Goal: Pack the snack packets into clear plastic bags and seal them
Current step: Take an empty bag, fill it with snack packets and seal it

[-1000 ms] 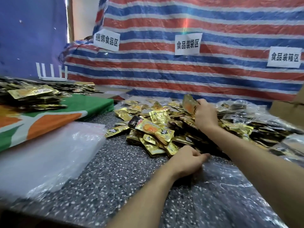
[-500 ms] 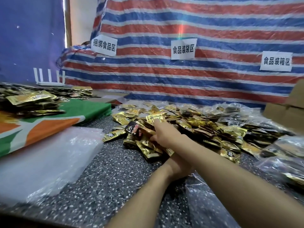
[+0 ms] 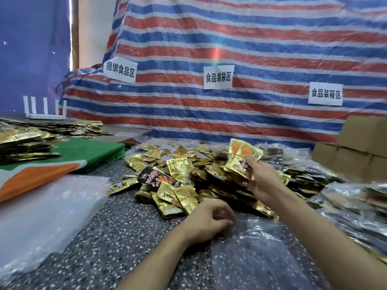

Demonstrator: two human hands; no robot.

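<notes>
Striped tarp (image 3: 230, 49) behind, speckled tabletop (image 3: 100, 243) below. Your right hand (image 3: 261, 183) grips a few gold packets (image 3: 240, 158), lifted above the snack packet pile (image 3: 180, 185), which spreads just beyond your left fingertips. Your left hand (image 3: 209, 220) has its fingers curled onto the edge of the clear bag (image 3: 257, 258), which lies flat under your right forearm. Plastic stack (image 3: 41, 216) well left of both hands.

far side: red, white and blue striped tarp (image 3: 251, 49) hung as backdrop, bearing three white paper notices in black characters: left sign (image 3: 120, 69), middle sign (image 3: 218, 77), right sign (image 3: 325, 93). far left: blue sheet (image 3: 31, 49), with a white base with upright prongs (image 3: 45, 110) before it. left: green, orange and white cloth (image 3: 83, 153) on the speckled grey table (image 3: 109, 237). far right: stacked cardboard boxes (image 3: 360, 151).
</notes>
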